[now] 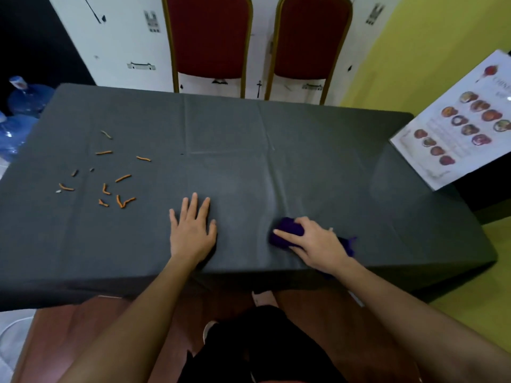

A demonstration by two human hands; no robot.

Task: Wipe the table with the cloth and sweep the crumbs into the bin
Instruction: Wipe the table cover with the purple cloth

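A table covered in dark grey cloth fills the view. My right hand presses a bunched purple cloth onto the table near the front edge, right of centre, with a tail of cloth showing behind the wrist. My left hand lies flat on the table with fingers spread, holding nothing, a little left of the cloth. Several orange stick-shaped crumbs are scattered over the left part of the table, apart from both hands. No bin is in view.
Two red chairs with gold frames stand behind the far edge. A printed menu board leans at the right end of the table. Blue water bottles stand on the floor at the far left.
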